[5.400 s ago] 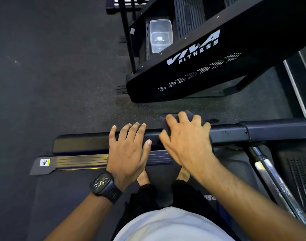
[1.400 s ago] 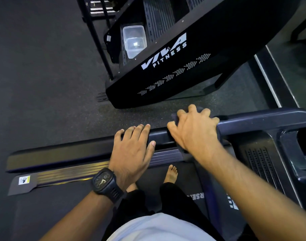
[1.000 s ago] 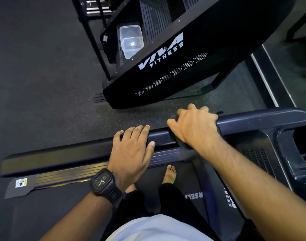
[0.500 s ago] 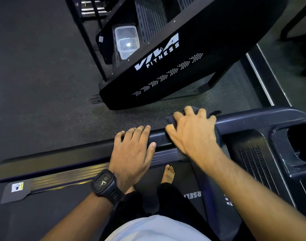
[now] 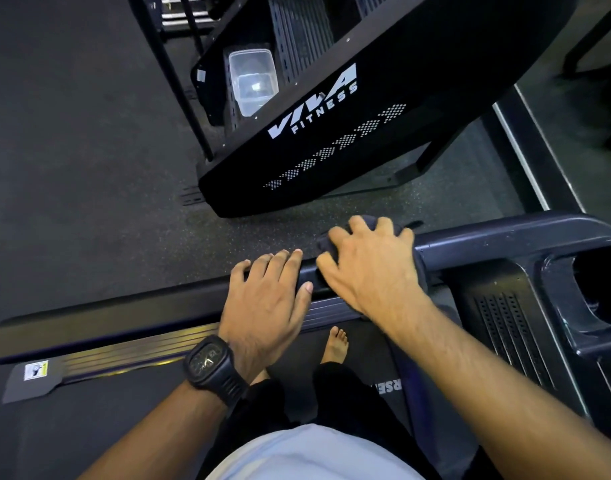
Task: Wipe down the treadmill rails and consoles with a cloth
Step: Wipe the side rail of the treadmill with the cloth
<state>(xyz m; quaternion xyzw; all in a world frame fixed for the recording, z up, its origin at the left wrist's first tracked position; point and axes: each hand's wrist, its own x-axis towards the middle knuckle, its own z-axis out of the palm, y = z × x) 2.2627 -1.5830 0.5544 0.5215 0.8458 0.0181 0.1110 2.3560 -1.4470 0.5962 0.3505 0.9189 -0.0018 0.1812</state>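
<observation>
A dark treadmill handrail runs across the view from the lower left up to the console at the right. My right hand lies over the rail with its fingers curled over a dark cloth, which shows at the fingertips and beside the wrist. My left hand, with a black watch on its wrist, rests flat on the rail just left of the right hand, fingers straight and together. Most of the cloth is hidden under my right hand.
A black machine marked VIVA FITNESS stands on the floor beyond the rail, with a clear plastic tub on it. The console has a vented panel and a deep cup recess. My bare foot stands on the treadmill belt.
Over the last five seconds my right hand and the cloth moved right along the rail toward the console. In the last half second my right hand has barely shifted. My left hand has stayed put.
</observation>
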